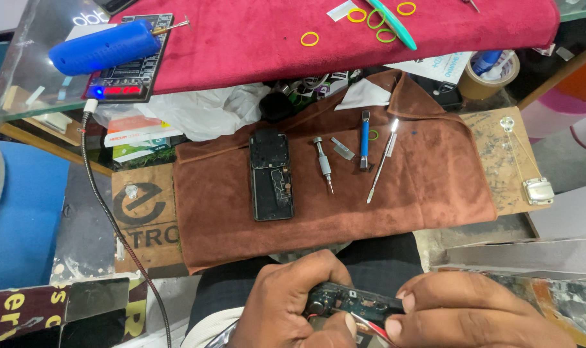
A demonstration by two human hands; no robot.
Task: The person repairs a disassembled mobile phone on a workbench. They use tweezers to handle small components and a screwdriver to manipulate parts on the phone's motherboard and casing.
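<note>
Brown cloth [422,174] mid-scene, red cloth [254,38] far. Black phone frame [271,175] on the brown. Blue-handled tool [364,138] right of it, silver screwdriver [323,164] between. Yellow and green rings [310,38] on red. Bright blue device [105,46] far left. Dark board [354,303] near.

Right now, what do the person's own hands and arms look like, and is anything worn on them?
Both hands are bare: no gloves or rings show on the left hand or right hand. The fingernails are short. Wrists and forearms are cut off by the frame edge, so sleeves cannot be judged.
</note>
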